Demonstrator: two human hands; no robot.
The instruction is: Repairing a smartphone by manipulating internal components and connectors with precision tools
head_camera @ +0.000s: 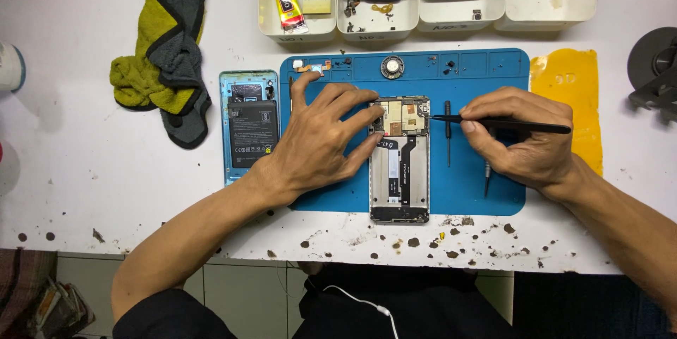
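Right hand (525, 138) pinches slim black tweezers (508, 125) lying crosswise, tips leftward at the opened silver phone frame (400, 159) (its length running toward the person), left hand (321, 142) splayed, steadying it.

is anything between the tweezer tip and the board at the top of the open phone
Nothing visible. The tweezers in the right hand reach in from the right, their tip at the top right corner of the opened phone. The left hand holds the phone's left edge, clear of that path.
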